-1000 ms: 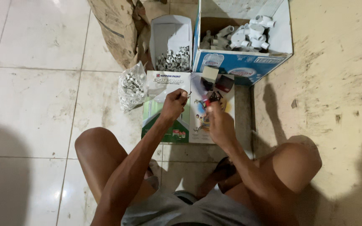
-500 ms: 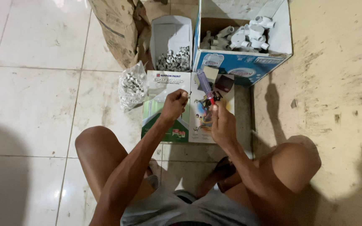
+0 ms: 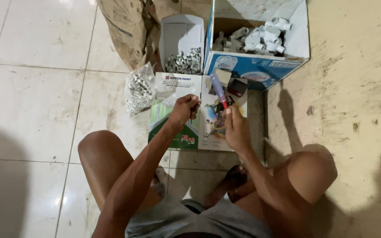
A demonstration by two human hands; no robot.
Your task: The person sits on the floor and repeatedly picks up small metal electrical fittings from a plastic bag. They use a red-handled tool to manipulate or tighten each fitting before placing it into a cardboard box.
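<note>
— What is held in the right hand?
— A slim tube with a red collar is gripped by it at the lower end and pointed up and away, over the open printed brochure spread on the floor.

— And the left hand?
— It is clenched just beside the tube, the fingertips pinched together. Something small may be pinched there, but that cannot be told.

— What is seen around them?
— A clear bag of small metal rings is laid at the brochure's left edge. Behind it, more such rings are heaped in a narrow white carton. White plastic pipe fittings are piled in a blue-and-white cardboard box to the right, and a brown paper sack is slumped at the far left. The tiled floor is marked with dust.
</note>
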